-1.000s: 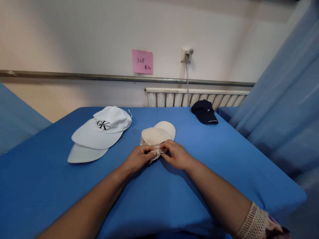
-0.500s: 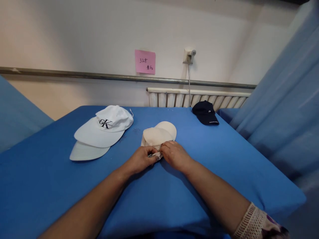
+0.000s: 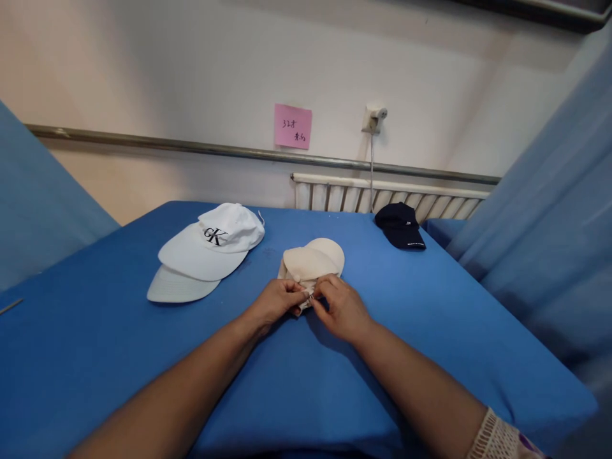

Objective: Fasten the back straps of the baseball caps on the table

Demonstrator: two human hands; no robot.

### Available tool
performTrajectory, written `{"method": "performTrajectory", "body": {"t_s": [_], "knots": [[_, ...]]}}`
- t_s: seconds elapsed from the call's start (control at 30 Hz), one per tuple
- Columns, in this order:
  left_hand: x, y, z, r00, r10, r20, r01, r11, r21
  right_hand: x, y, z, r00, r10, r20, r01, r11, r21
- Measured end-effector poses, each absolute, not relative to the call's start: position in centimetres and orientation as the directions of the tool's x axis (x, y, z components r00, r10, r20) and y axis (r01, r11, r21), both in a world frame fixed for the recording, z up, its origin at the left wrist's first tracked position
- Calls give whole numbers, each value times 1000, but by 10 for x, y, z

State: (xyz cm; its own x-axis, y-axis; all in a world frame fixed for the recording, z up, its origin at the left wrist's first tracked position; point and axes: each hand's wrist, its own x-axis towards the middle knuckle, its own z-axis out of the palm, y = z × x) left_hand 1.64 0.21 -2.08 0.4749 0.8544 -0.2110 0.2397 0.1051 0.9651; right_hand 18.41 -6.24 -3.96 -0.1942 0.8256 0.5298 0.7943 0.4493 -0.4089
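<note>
A beige baseball cap (image 3: 308,261) lies on the blue-covered table, its brim pointing away to the upper right and its back towards me. My left hand (image 3: 277,299) pinches the near back edge of this cap between thumb and fingers. On the other side of the same edge, my right hand (image 3: 342,306) is closed with its fingertips at the cap's back strap. The two hands' fingertips almost meet there. Whatever small part lies between them is mostly hidden.
To the left, a white cap with black letters (image 3: 229,233) rests on a paler cap (image 3: 184,285). A black cap (image 3: 399,224) sits at the far right. Behind the blue table (image 3: 382,395) are a radiator (image 3: 335,194) and a metal rail (image 3: 191,146). A blue curtain (image 3: 549,191) hangs at right.
My view has shifted slightly, moving everything a little rightwards. My right fingers have changed from lying over the cap's back edge to pinching at the strap. The left hand keeps its hold.
</note>
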Motion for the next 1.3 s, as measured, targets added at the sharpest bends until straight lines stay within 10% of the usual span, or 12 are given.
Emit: {"method": "performTrajectory", "body": {"t_s": [0.43,0.8,1.3], "knots": [[22,0,-29,467,881,-72,267,-63,962,172,-63,-42,-91,894,439,914,250,-319],[21,0,-28,473,872,-126,225,19,974,186,-57,-45,-131,914,383,826,314,-468],[20,2,-26,461,877,-138,210,43,977,189,-55,-41,-278,811,514,805,489,-336]]}}
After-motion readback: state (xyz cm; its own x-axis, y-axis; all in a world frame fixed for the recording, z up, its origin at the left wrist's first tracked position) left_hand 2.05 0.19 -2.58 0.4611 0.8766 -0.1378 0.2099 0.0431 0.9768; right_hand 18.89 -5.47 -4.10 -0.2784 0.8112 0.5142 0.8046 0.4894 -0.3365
